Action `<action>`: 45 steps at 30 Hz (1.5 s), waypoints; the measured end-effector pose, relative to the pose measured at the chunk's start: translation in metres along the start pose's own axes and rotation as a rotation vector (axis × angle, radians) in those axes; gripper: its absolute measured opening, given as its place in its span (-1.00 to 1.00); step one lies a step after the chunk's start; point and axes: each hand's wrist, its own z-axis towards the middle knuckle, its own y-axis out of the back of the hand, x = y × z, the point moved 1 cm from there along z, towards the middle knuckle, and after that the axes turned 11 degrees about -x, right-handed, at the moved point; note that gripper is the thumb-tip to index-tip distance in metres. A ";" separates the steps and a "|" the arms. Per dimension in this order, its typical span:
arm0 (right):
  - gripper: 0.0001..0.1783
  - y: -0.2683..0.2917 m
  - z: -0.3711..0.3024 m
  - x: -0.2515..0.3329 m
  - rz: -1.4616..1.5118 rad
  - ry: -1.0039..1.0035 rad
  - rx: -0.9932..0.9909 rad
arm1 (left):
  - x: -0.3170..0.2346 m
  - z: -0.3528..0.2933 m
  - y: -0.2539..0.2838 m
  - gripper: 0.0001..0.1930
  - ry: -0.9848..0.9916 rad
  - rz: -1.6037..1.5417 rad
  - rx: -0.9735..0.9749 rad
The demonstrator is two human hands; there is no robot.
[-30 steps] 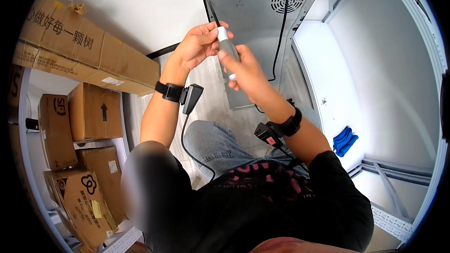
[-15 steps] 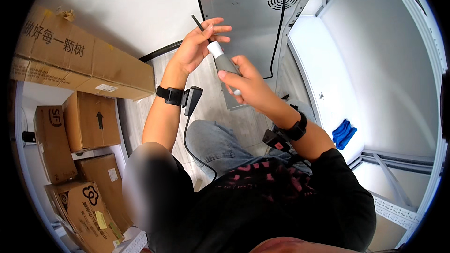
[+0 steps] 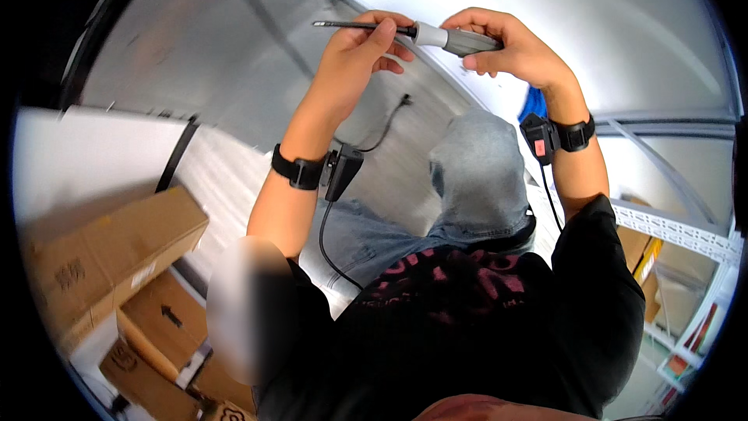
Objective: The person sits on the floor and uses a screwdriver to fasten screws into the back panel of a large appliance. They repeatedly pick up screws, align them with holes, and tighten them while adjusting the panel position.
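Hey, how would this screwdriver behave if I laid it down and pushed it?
The screwdriver is likely stiff: its slim, dark shaft looks straight and metallic. It may roll, since the handle looks rounded, perhaps curving, being thicker at that end.

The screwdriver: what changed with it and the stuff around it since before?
The screwdriver has swung from slanting to nearly level in the picture, tip pointing left. The right hand has moved up and right. The view has turned: the metal panel sits farther left, the long cardboard box lower. The right hand still holds the handle, the left hand still at the shaft.
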 end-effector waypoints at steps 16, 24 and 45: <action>-0.80 0.059 0.031 -0.398 0.106 -0.399 -0.315 | 0.371 0.161 -0.076 -0.80 0.183 0.574 -0.201; -0.69 0.028 0.038 -0.465 -0.025 -0.307 -0.453 | 0.416 0.161 -0.109 -0.80 -0.039 0.768 -0.373; -0.60 0.010 0.015 -0.476 0.046 -0.258 -0.610 | 0.422 0.168 -0.132 -0.87 -0.189 0.851 -0.538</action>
